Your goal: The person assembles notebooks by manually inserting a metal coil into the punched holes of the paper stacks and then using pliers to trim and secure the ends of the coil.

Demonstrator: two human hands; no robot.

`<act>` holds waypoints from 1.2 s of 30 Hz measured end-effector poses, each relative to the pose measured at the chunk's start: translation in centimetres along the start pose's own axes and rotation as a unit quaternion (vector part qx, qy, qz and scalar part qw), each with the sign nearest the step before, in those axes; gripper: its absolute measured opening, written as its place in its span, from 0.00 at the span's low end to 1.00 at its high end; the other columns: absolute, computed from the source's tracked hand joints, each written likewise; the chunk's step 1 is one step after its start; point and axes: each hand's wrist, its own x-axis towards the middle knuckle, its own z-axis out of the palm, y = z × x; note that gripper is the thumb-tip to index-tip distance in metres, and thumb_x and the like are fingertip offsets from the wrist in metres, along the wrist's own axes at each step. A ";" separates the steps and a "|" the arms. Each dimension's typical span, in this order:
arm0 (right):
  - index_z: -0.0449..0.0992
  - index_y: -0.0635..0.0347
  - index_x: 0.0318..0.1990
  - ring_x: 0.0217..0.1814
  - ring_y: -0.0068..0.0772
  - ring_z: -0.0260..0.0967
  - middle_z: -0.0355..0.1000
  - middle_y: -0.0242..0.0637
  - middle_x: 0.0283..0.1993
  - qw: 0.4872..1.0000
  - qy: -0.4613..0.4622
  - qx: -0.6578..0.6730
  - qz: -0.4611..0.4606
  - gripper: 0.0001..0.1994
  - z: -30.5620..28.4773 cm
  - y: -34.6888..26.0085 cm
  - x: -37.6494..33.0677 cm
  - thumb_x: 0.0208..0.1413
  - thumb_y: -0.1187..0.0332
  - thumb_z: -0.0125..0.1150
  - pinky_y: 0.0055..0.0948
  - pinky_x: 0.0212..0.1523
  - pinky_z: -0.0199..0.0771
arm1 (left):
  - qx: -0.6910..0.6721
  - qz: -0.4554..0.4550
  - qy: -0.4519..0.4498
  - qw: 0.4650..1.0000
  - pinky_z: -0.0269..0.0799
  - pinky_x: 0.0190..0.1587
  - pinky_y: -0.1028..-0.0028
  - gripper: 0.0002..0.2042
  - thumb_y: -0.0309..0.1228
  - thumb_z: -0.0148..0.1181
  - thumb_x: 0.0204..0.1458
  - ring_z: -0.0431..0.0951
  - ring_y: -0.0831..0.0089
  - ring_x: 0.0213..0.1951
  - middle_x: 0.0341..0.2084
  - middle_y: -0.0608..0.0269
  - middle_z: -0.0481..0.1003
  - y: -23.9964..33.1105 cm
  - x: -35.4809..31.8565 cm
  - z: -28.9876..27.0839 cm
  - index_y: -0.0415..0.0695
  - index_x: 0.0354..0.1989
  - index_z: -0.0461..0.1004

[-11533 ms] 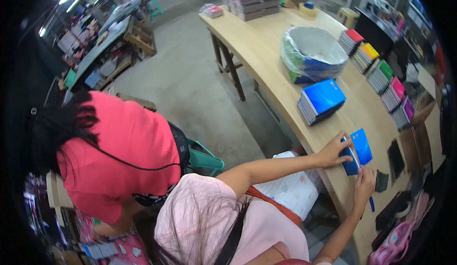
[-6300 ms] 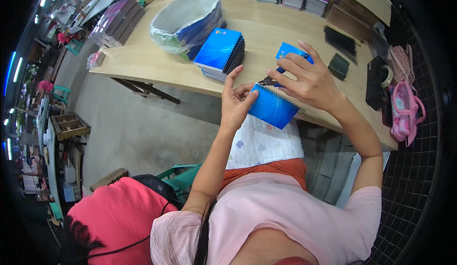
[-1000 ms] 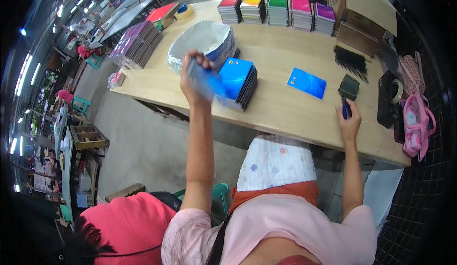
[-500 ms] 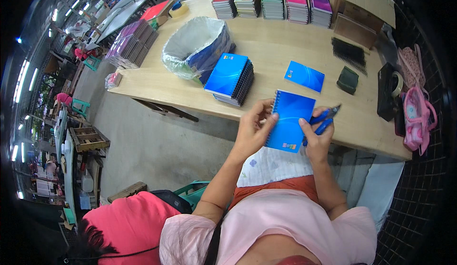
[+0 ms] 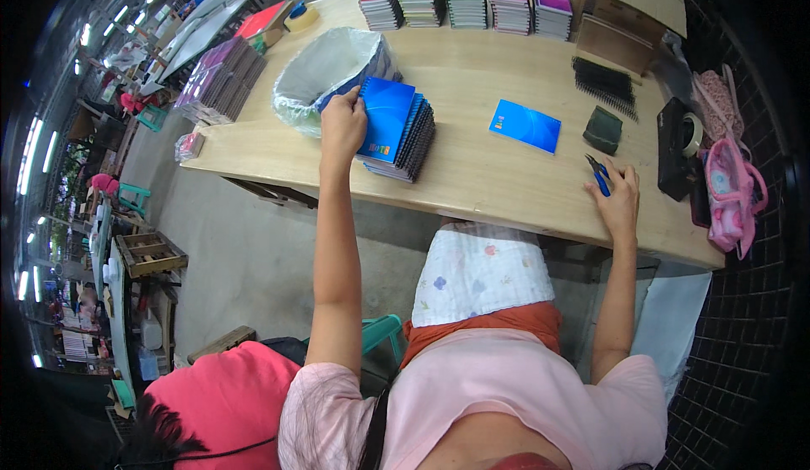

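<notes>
My left hand (image 5: pixel 342 126) reaches out and grips the left edge of the top blue spiral notebook (image 5: pixel 387 118) on a stack of blue notebooks (image 5: pixel 405 145) lying on the wooden table (image 5: pixel 472 183). My right hand (image 5: pixel 618 200) rests near the table's front edge, closed on blue-handled pliers (image 5: pixel 597 175). A single blue notebook (image 5: pixel 526 126) lies flat in the table's middle, apart from both hands.
A bin lined with clear plastic (image 5: pixel 325 73) stands just beyond the stack. Coloured notebook stacks (image 5: pixel 464 2) line the far edge. Black spiral coils (image 5: pixel 604 83), a dark pouch (image 5: pixel 602 129), a tape dispenser (image 5: pixel 680 145) and a pink bag (image 5: pixel 730 191) are at the right. A person in red (image 5: pixel 224 402) crouches lower left.
Half a second ago both hands held a blue notebook near my body. Now my left hand has carried it onto the stack, and my right hand has dropped to the table with the pliers.
</notes>
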 end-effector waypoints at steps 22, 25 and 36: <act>0.81 0.52 0.52 0.54 0.46 0.65 0.69 0.43 0.49 0.990 0.091 -0.075 -0.075 0.24 -0.3 1.8 0.5 0.47 0.55 0.72 0.43 0.57 0.63 | -0.040 0.237 0.164 0.957 0.72 0.49 0.61 0.13 0.28 0.63 0.53 0.76 0.56 0.44 0.47 0.52 0.74 9.2 -5.2 1.3 0.45 0.48 0.79; 0.82 0.55 0.49 0.52 0.46 0.66 0.70 0.43 0.47 0.987 0.130 0.065 -0.066 0.19 0.4 -0.8 2.5 0.48 0.62 0.72 0.40 0.54 0.67 | -0.108 0.170 -0.065 0.977 0.73 0.48 0.60 0.13 0.32 0.68 0.51 0.76 0.55 0.46 0.48 0.50 0.74 12.3 -6.2 8.5 0.43 0.44 0.79; 0.84 0.57 0.42 0.53 0.48 0.69 0.75 0.41 0.43 0.994 0.095 0.044 0.032 0.10 -0.3 2.8 12.2 0.53 0.68 0.66 0.40 0.54 0.70 | 0.164 0.203 -0.444 0.857 0.63 0.63 0.49 0.34 0.41 0.79 0.35 0.65 0.55 0.63 0.57 0.64 0.73 12.1 4.8 23.2 0.60 0.57 0.73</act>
